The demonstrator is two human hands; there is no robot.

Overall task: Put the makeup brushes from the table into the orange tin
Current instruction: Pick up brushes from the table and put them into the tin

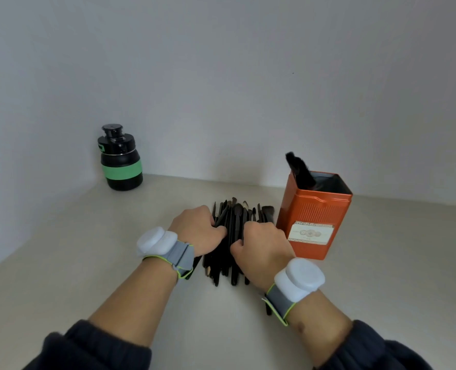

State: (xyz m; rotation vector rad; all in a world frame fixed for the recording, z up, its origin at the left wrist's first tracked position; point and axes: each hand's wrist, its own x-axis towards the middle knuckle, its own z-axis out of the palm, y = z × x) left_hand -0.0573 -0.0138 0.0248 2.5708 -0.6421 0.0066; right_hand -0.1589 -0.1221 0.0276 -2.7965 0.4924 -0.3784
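A pile of several black makeup brushes (233,228) lies on the table's middle, bristles pointing away from me. My left hand (197,229) rests on the pile's left side with its fingers curled into the handles. On the right side, my right hand (261,249) has its fingers closed around some handles. The open orange tin (315,217) stands upright just right of the pile. One black brush (300,170) stands in the tin, bristles up, leaning against its left wall.
A black bottle with a green band (121,158) stands at the back left by the wall. The pale table (87,249) meets a white wall behind. White devices are strapped to both wrists.
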